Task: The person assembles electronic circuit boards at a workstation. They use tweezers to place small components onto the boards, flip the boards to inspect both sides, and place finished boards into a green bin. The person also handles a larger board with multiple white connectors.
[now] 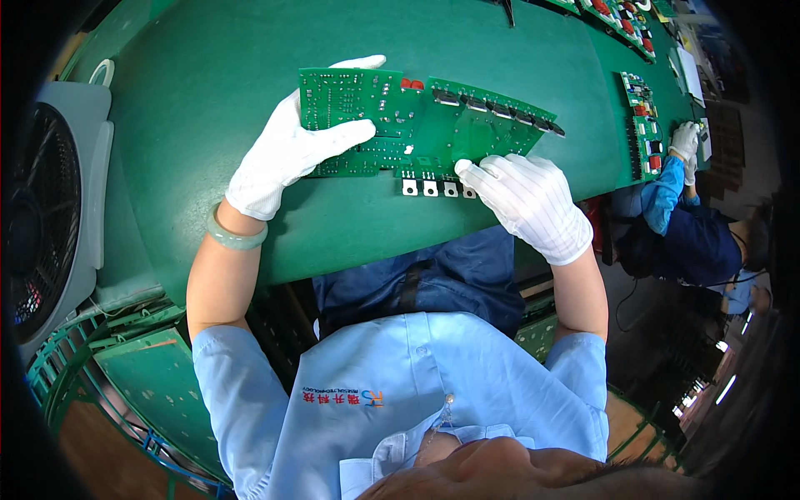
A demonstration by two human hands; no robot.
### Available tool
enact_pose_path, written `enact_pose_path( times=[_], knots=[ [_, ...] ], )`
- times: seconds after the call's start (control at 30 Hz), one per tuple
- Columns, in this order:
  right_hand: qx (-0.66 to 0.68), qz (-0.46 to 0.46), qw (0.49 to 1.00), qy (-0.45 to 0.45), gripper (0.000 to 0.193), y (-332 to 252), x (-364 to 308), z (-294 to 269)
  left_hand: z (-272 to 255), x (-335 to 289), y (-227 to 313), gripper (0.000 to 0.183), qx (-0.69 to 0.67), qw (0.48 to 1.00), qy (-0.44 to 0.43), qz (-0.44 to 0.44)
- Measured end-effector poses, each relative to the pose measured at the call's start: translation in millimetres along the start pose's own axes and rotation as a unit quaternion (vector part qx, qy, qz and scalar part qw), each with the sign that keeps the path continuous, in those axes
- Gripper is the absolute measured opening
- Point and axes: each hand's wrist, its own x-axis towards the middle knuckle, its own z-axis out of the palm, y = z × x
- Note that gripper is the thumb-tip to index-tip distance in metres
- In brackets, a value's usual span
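A green circuit board [454, 125] is held up above the table, its soldered side with many small joints facing me. My left hand [292, 146], in a white glove, grips its left end, thumb across the face and fingers behind. At the lower right edge my right hand [525, 196], in a striped white glove, pinches the board with the thumb on its face. A row of metal-tabbed transistors [430, 188] sticks out along the lower edge, partly covered by the right hand. Black parts [500, 109] line the upper right edge, and red components [412, 84] show at the top.
The green mat [217, 67] covers the table. A grey fan [58, 208] stands at the left. Another circuit board [642, 125] lies at the right, near a co-worker's gloved hand [686, 140]. More boards [621, 23] are at the far right.
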Motion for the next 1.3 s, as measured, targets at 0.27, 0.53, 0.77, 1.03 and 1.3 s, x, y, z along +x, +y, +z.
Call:
enact_pose_path(
  times=[0.27, 0.53, 0.77, 1.03, 1.3],
  knots=[
    [0.064, 0.079, 0.993, -0.063, 0.012, -18, 7, -18, 21, -5, 22, 0.067, 0.057, 0.997, 0.038, 0.032],
    [-0.101, 0.088, 0.991, 0.028, 0.02, -52, 10, 27, 23, 1, 8, 0.084, 0.117, 0.992, 0.024, 0.037],
    [-0.027, 0.132, 0.985, 0.11, 0.015, -42, -11, -2, -1, -2, -16, 0.068, 0.048, 0.996, 0.049, 0.052],
    [0.08, 0.362, 0.898, 0.238, 0.03, -8, -45, -1, -3, -11, -18, 0.041, 0.017, 0.962, 0.27, -0.035],
    [-0.058, 0.415, 0.867, 0.269, 0.055, 55, -50, 44, -11, -10, -13, 0.048, -0.023, 0.943, 0.33, -0.042]
  ],
)
